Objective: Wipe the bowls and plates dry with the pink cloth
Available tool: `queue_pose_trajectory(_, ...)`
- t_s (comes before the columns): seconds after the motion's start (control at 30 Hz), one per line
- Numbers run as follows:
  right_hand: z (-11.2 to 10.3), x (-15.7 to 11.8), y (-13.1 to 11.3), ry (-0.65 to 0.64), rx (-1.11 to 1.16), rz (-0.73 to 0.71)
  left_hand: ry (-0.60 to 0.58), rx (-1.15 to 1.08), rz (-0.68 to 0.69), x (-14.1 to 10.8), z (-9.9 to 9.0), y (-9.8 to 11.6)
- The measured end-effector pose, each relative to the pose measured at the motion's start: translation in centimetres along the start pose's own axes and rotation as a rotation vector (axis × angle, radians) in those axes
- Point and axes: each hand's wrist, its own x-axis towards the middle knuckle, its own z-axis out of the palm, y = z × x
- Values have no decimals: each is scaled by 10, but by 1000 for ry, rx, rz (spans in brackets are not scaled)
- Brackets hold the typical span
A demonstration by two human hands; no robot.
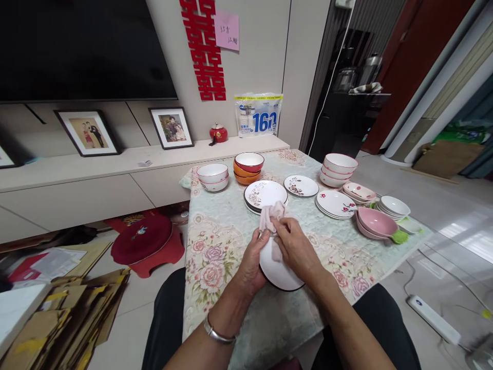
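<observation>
Person's left hand (252, 261) clamped on white plate (280, 275); right hand (297, 247) close by, gripping cloth (274, 213) against plate; patterned plates (266, 193) stacked just beyond both hands.

I have room over the floral tablecloth (210, 221) left of the left hand (252, 259); the brown-flowered plate stack (265, 193) blocks straight ahead.

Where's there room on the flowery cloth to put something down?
The tablecloth is bare left of the left hand, nearer than the two white bowls. Another gap lies behind the single plate, between the orange bowls and the tall white stack. Right of that plate, stacked dishes crowd together.
</observation>
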Motion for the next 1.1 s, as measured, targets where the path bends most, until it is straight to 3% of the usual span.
queue_pose_trajectory(0.2, -15, -4, 25, -37, -216, 302, 4, 95, 2, 2, -7, 0)
queue_pose_trajectory(0.33, -22, -8, 50, -90, -118, 406, 24, 84, 76, 4, -8, 2)
queue_pose_trajectory(0.47, -22, -9, 64, -48, 133, 414, 89, 17, 120, 5, -6, 3)
queue_pose_trajectory(0.7, -8, -3, 49, 146, 623, 456, 92, -58, 55, 6, -4, 1)
queue_pose_trajectory(0.9, -15, -4, 54, 253, 489, 432, -69, 36, 53, 1, -4, 1)
queue_pose_trajectory(1.1, -40, -11, 51, 136, 368, 261, -173, 169, -39, -1, -7, 6)
